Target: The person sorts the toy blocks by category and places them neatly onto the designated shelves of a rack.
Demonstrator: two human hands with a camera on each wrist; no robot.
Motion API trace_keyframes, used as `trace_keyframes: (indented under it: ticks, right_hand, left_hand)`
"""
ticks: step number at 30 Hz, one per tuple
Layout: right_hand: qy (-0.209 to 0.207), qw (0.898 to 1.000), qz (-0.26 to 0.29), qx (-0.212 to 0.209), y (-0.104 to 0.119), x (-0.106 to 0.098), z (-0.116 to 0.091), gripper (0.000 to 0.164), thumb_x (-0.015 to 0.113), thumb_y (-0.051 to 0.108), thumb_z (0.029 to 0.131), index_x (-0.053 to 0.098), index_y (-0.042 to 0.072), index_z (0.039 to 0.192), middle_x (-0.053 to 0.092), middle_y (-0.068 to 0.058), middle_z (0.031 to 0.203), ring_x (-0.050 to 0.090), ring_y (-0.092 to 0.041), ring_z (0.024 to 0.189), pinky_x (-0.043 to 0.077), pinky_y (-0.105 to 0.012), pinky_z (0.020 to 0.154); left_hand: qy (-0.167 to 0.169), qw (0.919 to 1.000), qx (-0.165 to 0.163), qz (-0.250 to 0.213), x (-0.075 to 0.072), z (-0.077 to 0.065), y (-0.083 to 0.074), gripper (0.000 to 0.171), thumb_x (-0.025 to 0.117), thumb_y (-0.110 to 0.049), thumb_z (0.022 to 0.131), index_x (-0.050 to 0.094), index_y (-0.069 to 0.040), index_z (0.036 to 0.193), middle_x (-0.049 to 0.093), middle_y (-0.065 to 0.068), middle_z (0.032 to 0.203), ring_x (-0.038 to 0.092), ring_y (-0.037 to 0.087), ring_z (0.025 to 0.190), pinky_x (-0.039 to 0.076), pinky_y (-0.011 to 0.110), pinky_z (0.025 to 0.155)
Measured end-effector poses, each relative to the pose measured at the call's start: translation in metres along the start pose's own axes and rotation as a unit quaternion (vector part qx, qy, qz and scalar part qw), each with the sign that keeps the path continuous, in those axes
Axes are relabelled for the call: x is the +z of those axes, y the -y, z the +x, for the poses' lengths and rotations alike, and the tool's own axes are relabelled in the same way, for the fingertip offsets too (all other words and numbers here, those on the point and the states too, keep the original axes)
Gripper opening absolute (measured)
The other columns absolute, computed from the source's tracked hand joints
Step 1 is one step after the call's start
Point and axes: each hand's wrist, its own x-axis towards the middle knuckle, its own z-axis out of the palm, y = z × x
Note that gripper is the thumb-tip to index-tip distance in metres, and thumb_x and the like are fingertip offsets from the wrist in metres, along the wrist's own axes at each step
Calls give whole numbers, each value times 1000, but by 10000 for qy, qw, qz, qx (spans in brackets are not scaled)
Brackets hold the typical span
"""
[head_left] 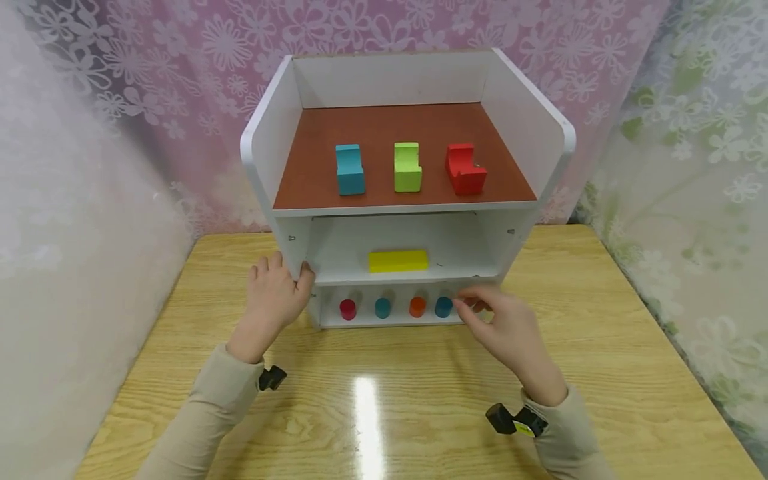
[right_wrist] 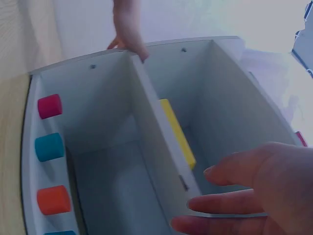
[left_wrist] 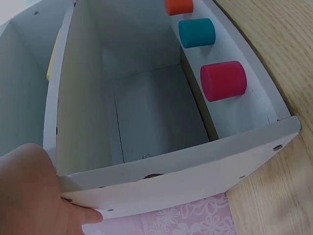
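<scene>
A white shelf unit (head_left: 408, 209) stands on the table. My left hand (head_left: 275, 293) grips its left side panel at the front edge, thumb at the edge and fingers along the outer face. Near the right end of the bottom shelf, my right hand (head_left: 504, 323) has its fingers apart and holds nothing; in the right wrist view the fingers are extended. Closest to it is a blue cylinder (head_left: 444, 307). An orange cylinder (head_left: 417, 307), a teal cylinder (head_left: 383, 307) and a crimson cylinder (head_left: 348, 309) stand in a row to its left.
A yellow rectangular block (head_left: 399, 261) lies on the middle shelf. On the brown top board sit a blue notched block (head_left: 350, 172), a lime-green one and a red one. Raised side walls flank that board. Wood-grain table (head_left: 324, 413) extends in front.
</scene>
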Motion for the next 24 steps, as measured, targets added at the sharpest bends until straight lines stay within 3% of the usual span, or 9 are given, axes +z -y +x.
trace_keyframes:
  ticks: [10, 17, 22, 24]
  right_hand:
    - [-347, 9989, 114, -287, 7, -33, -1, 18, 78, 6, 83, 75, 15, 98, 70, 9, 90, 63, -8, 78, 45, -16, 69]
    - [-597, 9971, 88, -462, 10, -54, -4, 24, 78, 3, 79, 76, 16, 98, 70, 8, 90, 63, -11, 80, 44, -16, 74]
    - [-726, 9959, 101, -536, 14, -65, -4, 26, 79, 2, 77, 75, 14, 99, 70, 3, 93, 63, -15, 87, 42, -15, 82]
    - [-713, 9961, 80, -511, 15, -68, -5, 26, 79, 2, 77, 75, 12, 100, 70, 1, 96, 63, -17, 92, 41, -14, 87]
  left_hand:
    - [32, 9998, 11, 203, -6, -3, -1, 59, 26, -42, 103, 43, -1, 142, 51, 26, 121, 43, 48, 107, 31, 61, 94]
    - [211, 9992, 34, 330, -18, -16, -6, 59, 27, -47, 104, 42, -7, 144, 44, 27, 137, 36, 53, 122, 26, 65, 102]
    - [-209, 9975, 358, 571, -23, -34, -8, 51, 35, -45, 104, 45, -9, 138, 45, 29, 137, 36, 57, 124, 25, 68, 100]
    - [-450, 9955, 509, 657, -23, -42, -9, 52, 39, -45, 103, 41, -11, 143, 44, 31, 139, 35, 60, 125, 25, 70, 100]
